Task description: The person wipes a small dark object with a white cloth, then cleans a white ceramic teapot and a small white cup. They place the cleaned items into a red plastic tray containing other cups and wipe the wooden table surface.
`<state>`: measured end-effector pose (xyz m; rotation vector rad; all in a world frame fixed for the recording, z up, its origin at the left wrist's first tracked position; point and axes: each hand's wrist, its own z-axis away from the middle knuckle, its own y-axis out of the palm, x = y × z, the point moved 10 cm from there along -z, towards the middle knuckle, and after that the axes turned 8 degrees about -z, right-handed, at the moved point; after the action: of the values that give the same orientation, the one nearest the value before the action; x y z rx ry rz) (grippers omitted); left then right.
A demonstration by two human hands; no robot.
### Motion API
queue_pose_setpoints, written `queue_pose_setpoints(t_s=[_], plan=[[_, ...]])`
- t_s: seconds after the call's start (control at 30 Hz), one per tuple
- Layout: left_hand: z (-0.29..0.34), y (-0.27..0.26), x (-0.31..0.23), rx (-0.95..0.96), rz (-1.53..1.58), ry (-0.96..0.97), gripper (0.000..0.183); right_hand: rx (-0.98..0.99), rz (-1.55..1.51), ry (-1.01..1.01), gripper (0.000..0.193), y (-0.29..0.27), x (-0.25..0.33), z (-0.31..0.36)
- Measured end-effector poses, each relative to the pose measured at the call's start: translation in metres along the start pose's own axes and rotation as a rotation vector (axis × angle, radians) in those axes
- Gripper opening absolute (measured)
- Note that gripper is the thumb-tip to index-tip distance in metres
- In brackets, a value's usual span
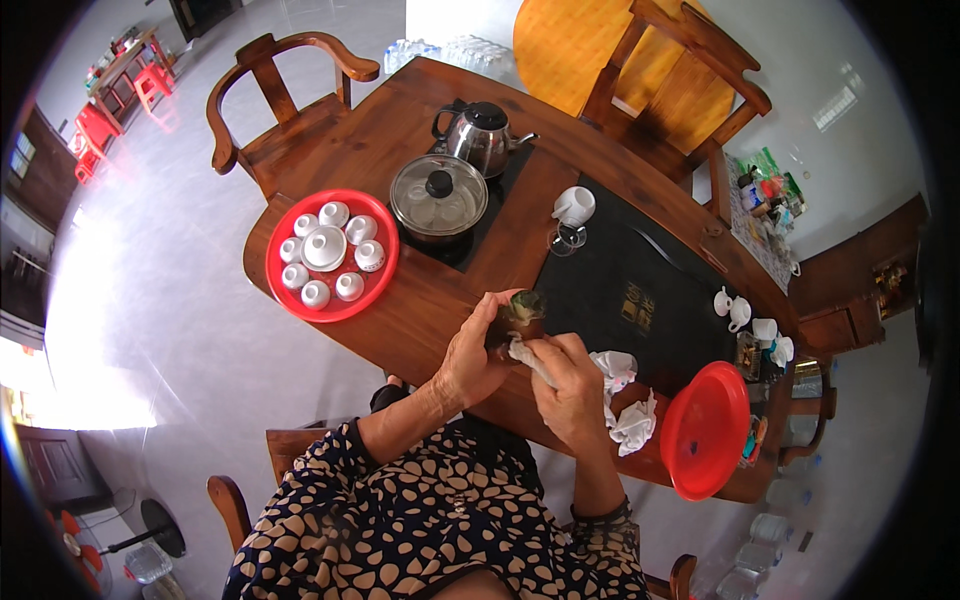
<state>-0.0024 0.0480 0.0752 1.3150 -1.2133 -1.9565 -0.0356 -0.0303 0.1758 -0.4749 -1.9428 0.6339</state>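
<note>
Left hand [470, 355] wrapped around a small dark green-topped ornament [522, 308], held just above the near edge of the wooden worktop [420, 300]. Right hand [572, 385] closed on a white cloth [528, 358] pressed against the ornament's base. More crumpled white cloths [625, 400] lie beside an empty red basin [705, 430]. A red tray [285, 290] of white cups, lidded pot [440, 198] and steel kettle [482, 135] sit farther back.

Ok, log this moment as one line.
left hand: holds small dark green-topped figurine | right hand: wipes it with white cloth | red round tray of white cups: untouched
</note>
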Motion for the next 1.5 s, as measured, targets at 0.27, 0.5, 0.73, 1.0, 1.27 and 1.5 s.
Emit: queue_pose_setpoints(t_s=[0.27, 0.5, 0.73, 1.0, 1.27, 1.5], plan=[[-0.001, 0.018, 0.009, -0.032, 0.087, -0.132, 0.025, -0.284, -0.18, 0.0, 0.036, -0.035, -0.009, -0.01], [-0.004, -0.005, 0.024, -0.057, 0.141, -0.189, 0.017, -0.235, 0.122, -0.232, 0.047, -0.003, 0.008, 0.003], [-0.001, -0.011, 0.029, 0.007, 0.091, -0.167, 0.033, -0.032, -0.071, -0.131, 0.033, -0.019, -0.011, 0.018], [0.0, 0.0, 0.02, 0.023, -0.037, -0.075, 0.044, -0.326, 0.08, -0.168, 0.026, -0.02, 0.006, 0.003], [0.008, -0.011, 0.002, -0.015, -0.376, 0.059, 0.055, -0.216, -0.575, 0.573, 0.013, 0.001, -0.077, 0.012], [0.015, 0.007, -0.027, 0.009, -0.835, 0.33, 0.043, -0.276, -0.499, 0.034, 0.027, -0.04, -0.016, 0.0]])
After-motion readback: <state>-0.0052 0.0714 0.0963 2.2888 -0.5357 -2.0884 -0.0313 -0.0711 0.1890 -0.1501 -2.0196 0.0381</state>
